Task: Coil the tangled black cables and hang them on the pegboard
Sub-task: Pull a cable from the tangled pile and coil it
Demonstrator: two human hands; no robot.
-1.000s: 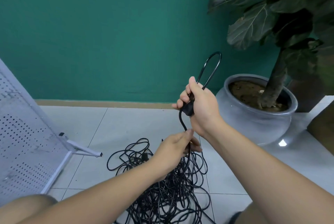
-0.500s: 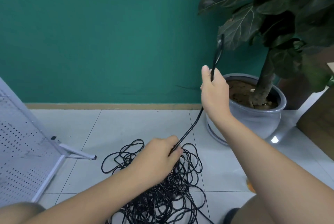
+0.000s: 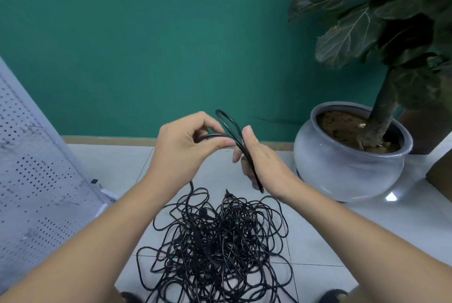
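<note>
hands meet above the tangle, both on one black cable. the left hand [image 3: 186,148] pinches a strand of the cable [image 3: 232,131] between thumb and fingertips, and from under that hand the strand drops at 6 o'clock into the cable pile [image 3: 217,246] on the floor. the right hand [image 3: 259,158] sits just at 3 o'clock of the left, thumb up, fingers partly curled around a narrow loop of the same cable; the loop's bend rises at 12 o'clock between the two hands and its lower run slants along the palm toward 5 o'clock. the pile is a loose black knot of many loops on the pale tiled floor [image 3: 318,241], at 6 o'clock of both hands and between the forearms. the white pegboard [image 3: 36,168] leans at 9 o'clock, well apart from the pile. at 3 o'clock a round grey pot [image 3: 347,170] holds brown soil and the trunk of a large-leaved plant [image 3: 381,23], against the green wall [image 3: 146,33].
</note>
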